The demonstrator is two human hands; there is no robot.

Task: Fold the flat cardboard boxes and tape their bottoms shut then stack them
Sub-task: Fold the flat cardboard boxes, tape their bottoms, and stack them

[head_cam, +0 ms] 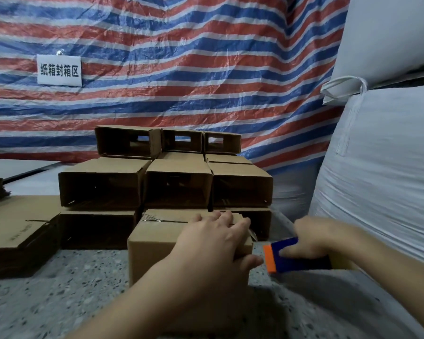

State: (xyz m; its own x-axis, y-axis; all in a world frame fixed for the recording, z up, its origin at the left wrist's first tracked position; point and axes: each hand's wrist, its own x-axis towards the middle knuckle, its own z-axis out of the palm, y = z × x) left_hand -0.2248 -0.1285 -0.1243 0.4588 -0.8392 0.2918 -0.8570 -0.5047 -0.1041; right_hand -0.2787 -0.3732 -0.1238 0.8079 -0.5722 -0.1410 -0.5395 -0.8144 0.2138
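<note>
A speckled terrazzo floor [66, 289] was seen carrying everything. A folded cardboard box [152, 248] was set directly on it at the centre, its taped seam turned up. Behind that box, touching it, a stack of folded boxes [103, 184] was built on the floor in three tiers, their open ends turned toward the camera. To the left, a pile of flat cardboard blanks [15, 228] was laid on the floor, just beside the stack. On the right, large white woven bulk bags [382, 167] were stood near the stack
</note>
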